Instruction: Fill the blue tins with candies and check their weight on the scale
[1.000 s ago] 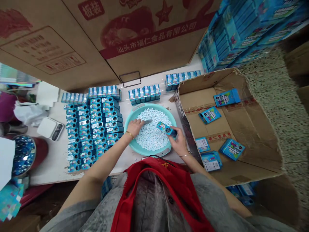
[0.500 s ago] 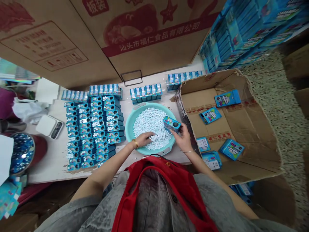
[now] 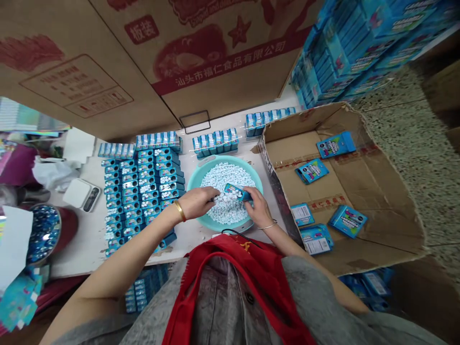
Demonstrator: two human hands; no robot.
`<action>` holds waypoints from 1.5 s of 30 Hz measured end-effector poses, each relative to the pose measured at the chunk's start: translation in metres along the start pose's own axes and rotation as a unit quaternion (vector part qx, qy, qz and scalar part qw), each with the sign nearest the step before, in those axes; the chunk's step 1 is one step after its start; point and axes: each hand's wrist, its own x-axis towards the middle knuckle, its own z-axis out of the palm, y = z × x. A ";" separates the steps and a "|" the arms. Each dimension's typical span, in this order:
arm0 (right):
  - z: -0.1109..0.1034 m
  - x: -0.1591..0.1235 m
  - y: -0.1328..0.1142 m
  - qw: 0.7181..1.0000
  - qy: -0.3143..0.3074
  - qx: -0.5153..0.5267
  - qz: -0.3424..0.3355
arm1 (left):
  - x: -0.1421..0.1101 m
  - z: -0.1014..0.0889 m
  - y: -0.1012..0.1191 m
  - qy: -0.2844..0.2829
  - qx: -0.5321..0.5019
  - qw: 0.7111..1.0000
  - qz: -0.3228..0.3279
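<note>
A teal basin [image 3: 195, 174] full of small pale blue candies [image 3: 224, 175] sits on the white table in front of me. My right hand [image 3: 257, 208] grips a small blue tin [image 3: 235, 191] held low over the candies. My left hand [image 3: 197, 201], with a gold bangle on its wrist, is closed and meets the tin's left end; what its fingers hold is hidden. Left of the basin, several rows of filled blue tins [image 3: 143, 187] lie side by side.
An open cardboard box [image 3: 381, 191] on the right holds several flat blue packets [image 3: 312, 170]. More tins stand behind the basin [image 3: 215, 141]. A small scale [image 3: 82, 194] and a bowl of blue items [image 3: 43, 232] are at the left. Large cartons stand behind.
My right hand brought the tin down from the basin's right rim to the middle. My left hand rose from the candies to the tin's end. The view shifted slightly.
</note>
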 end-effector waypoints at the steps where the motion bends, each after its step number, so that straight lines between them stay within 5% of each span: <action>1: 0.002 -0.001 -0.001 1.000 -0.002 -0.001 -0.006 | 0.002 -0.006 0.009 -0.022 0.034 0.999 -0.021; 9: 0.012 -0.005 0.001 1.000 0.001 0.004 -0.005 | 0.002 -0.031 0.072 -0.060 0.193 0.976 -0.080; 12: 0.011 -0.005 0.004 1.000 0.008 0.011 0.005 | -0.005 -0.033 0.065 -0.043 0.194 0.977 -0.081; 14: 0.009 -0.004 0.006 1.000 0.020 0.014 0.013 | -0.004 -0.027 0.041 0.000 0.190 0.978 -0.082; 17: 0.004 -0.001 0.009 0.999 0.041 0.018 0.028 | 0.011 0.003 -0.011 0.081 0.170 0.975 -0.117; 21: -0.003 0.002 0.012 0.996 0.070 0.018 0.056 | 0.052 0.069 -0.060 0.072 0.105 0.979 -0.157; 26: -0.007 0.004 0.017 0.992 0.083 0.025 0.091 | 0.082 0.134 -0.057 0.053 0.038 0.993 -0.095; 33: -0.007 0.006 0.018 0.981 0.115 0.067 0.139 | 0.067 0.166 -0.035 0.032 -0.086 0.996 -0.011; 39: -0.007 0.007 0.026 0.976 0.122 0.118 0.139 | 0.057 0.163 -0.030 0.044 -0.172 0.984 0.018; 45: -0.012 0.008 0.021 0.986 0.103 0.068 0.115 | 0.019 0.109 -0.044 0.088 -0.201 0.975 0.033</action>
